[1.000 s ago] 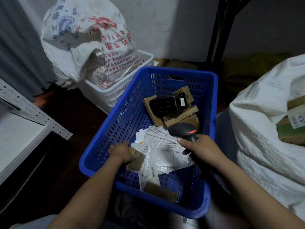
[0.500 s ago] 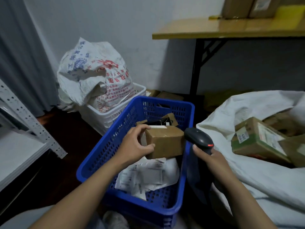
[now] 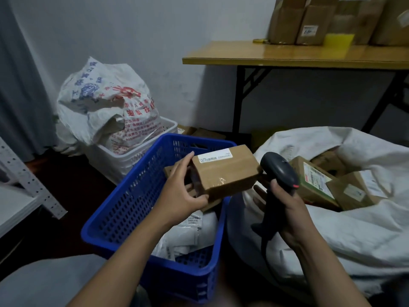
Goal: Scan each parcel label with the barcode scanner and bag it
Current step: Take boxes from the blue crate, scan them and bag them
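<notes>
Open white sack (image 3: 332,229) at right, boxes (image 3: 314,185) inside. Blue basket (image 3: 124,218) centre, with white mailers (image 3: 188,238). Above basket: cardboard parcel (image 3: 225,173), gripped by left hand (image 3: 181,196). Just beside it, barcode scanner (image 3: 278,169), clasped in right hand (image 3: 287,209). Label (image 3: 214,156) on parcel top.

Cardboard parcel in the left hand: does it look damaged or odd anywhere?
Nothing stands out. The cardboard parcel, gripped by the left hand above the blue basket, shows no dents or tears, and its white label lies flat.
</notes>
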